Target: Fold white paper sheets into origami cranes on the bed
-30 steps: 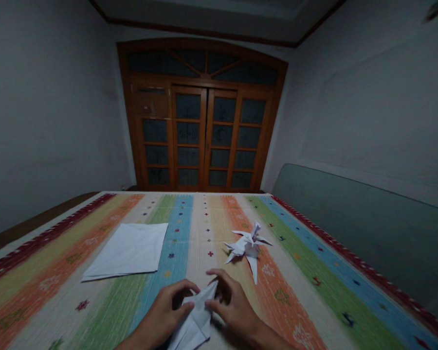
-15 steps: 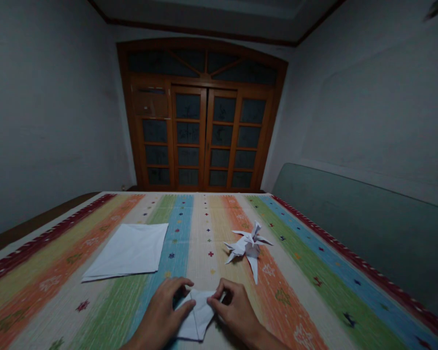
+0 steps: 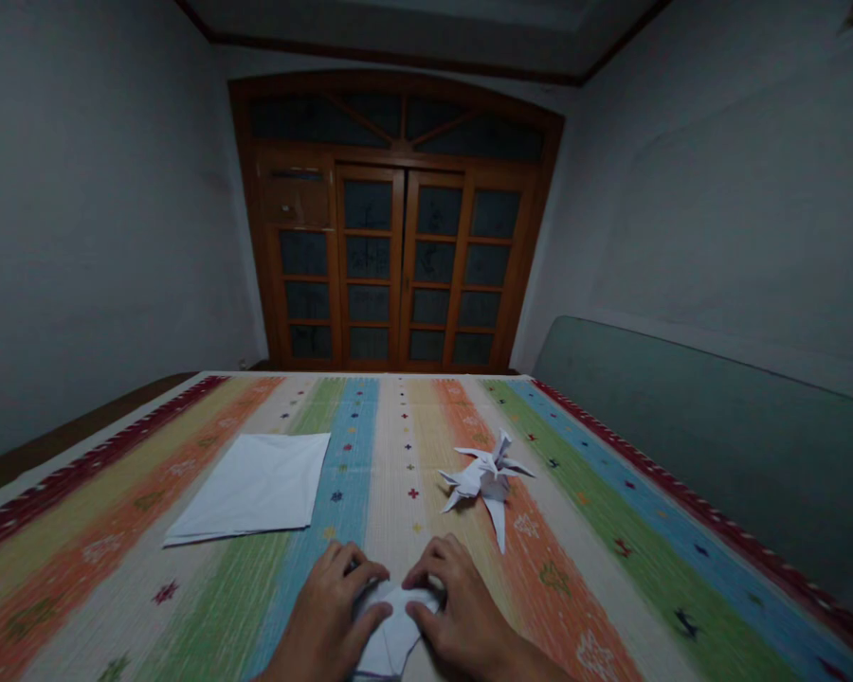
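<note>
Folded paper point(image 3: 392, 633) lies between left hand point(image 3: 331, 616) and right hand point(image 3: 462, 611).

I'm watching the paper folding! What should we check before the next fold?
1. Are the left hand and right hand both on the folded white paper? ok
2. Are its edges lined up? cannot tell, the hands cover much of it.
3. Is the stack of white paper apart from the hands? ok
4. Is the origami bird apart from the hands? ok
5. Is the paper lying on the striped woven cover? ok
6. Is the room bright? not ok, it looks dim.
</note>
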`<state>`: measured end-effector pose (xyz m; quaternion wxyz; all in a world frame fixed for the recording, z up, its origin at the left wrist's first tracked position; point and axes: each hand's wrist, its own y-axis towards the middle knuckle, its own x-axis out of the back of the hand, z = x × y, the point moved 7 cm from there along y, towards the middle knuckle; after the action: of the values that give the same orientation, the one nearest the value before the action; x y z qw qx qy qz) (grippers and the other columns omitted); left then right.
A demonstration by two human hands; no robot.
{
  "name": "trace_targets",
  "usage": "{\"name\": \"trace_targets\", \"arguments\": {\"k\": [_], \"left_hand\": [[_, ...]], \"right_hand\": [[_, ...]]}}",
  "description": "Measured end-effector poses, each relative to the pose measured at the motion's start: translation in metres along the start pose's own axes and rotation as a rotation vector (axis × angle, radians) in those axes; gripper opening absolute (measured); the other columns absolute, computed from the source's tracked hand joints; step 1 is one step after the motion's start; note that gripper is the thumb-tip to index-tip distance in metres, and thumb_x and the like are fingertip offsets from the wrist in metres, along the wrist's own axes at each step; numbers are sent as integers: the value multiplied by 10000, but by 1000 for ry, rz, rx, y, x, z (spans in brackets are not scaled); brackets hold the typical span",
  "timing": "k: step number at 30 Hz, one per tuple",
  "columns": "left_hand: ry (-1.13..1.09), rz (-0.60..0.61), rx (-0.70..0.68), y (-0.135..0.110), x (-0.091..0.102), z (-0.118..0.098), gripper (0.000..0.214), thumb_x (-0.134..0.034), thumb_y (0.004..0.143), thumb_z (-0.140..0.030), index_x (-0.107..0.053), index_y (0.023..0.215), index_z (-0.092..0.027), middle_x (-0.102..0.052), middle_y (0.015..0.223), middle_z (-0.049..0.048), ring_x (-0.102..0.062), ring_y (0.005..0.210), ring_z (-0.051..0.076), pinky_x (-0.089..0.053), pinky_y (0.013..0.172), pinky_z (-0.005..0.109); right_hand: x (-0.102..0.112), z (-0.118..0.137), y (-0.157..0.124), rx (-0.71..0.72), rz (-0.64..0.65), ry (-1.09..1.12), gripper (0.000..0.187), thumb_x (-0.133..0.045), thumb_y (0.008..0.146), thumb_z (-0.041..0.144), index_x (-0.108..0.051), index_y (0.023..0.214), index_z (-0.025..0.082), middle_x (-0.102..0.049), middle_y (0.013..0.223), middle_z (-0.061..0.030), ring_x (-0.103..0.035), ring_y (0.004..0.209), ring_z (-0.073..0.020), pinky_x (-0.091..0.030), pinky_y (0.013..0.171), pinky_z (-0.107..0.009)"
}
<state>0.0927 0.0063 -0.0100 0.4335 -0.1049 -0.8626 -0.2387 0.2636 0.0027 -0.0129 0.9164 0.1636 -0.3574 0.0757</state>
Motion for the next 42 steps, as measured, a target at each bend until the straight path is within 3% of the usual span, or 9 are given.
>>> {"name": "trace_targets", "arguments": {"k": [5, 9, 14, 20, 23, 32, 36, 39, 42], "left_hand": [[65, 2, -175, -2, -4, -11, 261, -743, 886, -80, -761, 1067, -268, -722, 983, 56, -658, 961, 288, -546, 835, 401], [64, -23, -288, -5, -6, -18, 254, -697, 904, -36, -727, 1041, -248, -735, 924, 38, -663, 890, 255, -536, 743, 327], [-9, -30, -302, -8, -1, -19, 212, -645, 897, -20, -691, 937, -223, -760, 880, 32, -669, 870, 245, -527, 741, 317], [-77, 131, -400, -9, 15, -24, 262, -600, 916, -67, -776, 953, -258, -792, 829, 53, -668, 813, 248, -525, 798, 364], [-182, 202, -375, -9, 22, -19, 244, -608, 943, -144, -805, 1010, -271, -792, 837, 69, -684, 810, 240, -530, 876, 385], [-193, 272, -373, -9, 35, -23, 161, -672, 920, -209, -808, 937, -293, -780, 858, 59, -669, 926, 272, -510, 922, 390], [-150, 302, -372, -7, 34, -23, 172, -657, 913, -176, -798, 934, -272, -769, 840, 67, -673, 908, 266, -518, 880, 373], [-205, 243, -353, -8, 34, -14, 145, -683, 897, -202, -802, 939, -273, -785, 878, 76, -691, 931, 272, -523, 934, 404], [-218, 185, -382, -11, 31, -7, 173, -691, 852, -171, -808, 938, -266, -811, 962, 89, -699, 1000, 290, -523, 964, 434]], "right_hand": [[-2, 6, -1, 61, 34, -30, 397, -732, 791, 53, -734, 1157, 207, -670, 1091, -94, -592, 1066, -278, -463, 960, -412], [-7, 11, -2, 146, 90, -66, 359, -677, 853, 51, -748, 1146, 248, -666, 1071, -77, -599, 1029, -256, -468, 924, -390], [-13, 13, -5, 266, 107, -114, 317, -643, 891, 74, -775, 1109, 264, -662, 1022, -78, -610, 985, -242, -485, 852, -349], [-14, 14, -11, 377, 72, -199, 285, -684, 854, 95, -774, 1079, 245, -667, 1013, -91, -606, 951, -249, -496, 820, -353], [-15, 13, -12, 424, 63, -233, 277, -680, 860, 97, -752, 1095, 225, -673, 1022, -101, -609, 945, -248, -504, 816, -350], [-28, 19, -17, 715, 121, -263, 249, -622, 939, 87, -703, 1148, 197, -770, 1117, -105, -653, 985, -235, -544, 872, -336], [-25, 23, -19, 732, 159, -222, 287, -622, 941, 85, -700, 1199, 183, -777, 1122, -111, -669, 985, -230, -564, 870, -318], [-19, 25, -20, 684, 202, -163, 344, -664, 884, 97, -707, 1214, 186, -759, 1162, -122, -668, 1041, -247, -564, 915, -338], [-16, 25, -20, 620, 264, -109, 387, -773, 855, 232, -707, 1234, 192, -730, 1221, -133, -657, 1098, -272, -552, 959, -371]]}}
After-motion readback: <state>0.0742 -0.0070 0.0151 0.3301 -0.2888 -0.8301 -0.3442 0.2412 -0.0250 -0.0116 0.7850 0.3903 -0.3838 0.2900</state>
